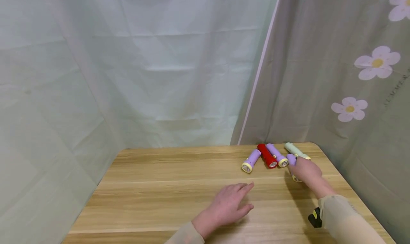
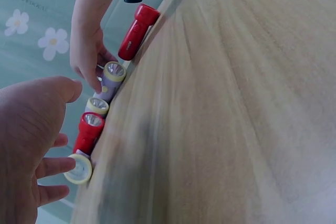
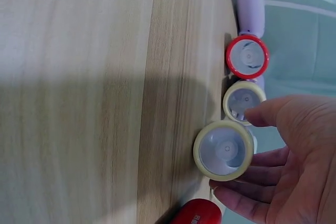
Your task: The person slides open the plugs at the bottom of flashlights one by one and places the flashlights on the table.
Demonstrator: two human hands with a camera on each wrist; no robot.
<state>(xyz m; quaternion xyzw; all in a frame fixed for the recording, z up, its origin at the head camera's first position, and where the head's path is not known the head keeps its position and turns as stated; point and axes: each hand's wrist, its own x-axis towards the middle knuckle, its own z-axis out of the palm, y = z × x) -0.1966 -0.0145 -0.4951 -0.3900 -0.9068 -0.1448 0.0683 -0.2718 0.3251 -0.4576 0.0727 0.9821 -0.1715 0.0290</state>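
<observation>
My right hand (image 1: pixel 306 171) is at the right of the table with its thumb and fingers around a purple flashlight (image 1: pixel 291 159) that has a pale yellow rim. In the right wrist view that flashlight's round lens (image 3: pixel 223 150) faces the camera, with the fingers behind it. My left hand (image 1: pixel 229 205) is held over the middle front of the table, fingers spread and holding nothing. Nearest to it lies another purple flashlight (image 1: pixel 251 161). Beside that are a red flashlight (image 1: pixel 267 156) and a third purple one (image 1: pixel 277 155).
A pale green flashlight (image 1: pixel 296 150) lies at the back right, partly behind my right hand. Another red flashlight (image 2: pixel 139 32) lies near my right wrist, hidden in the head view. Curtains (image 1: pixel 179 77) stand behind the wooden table (image 1: pixel 153 187).
</observation>
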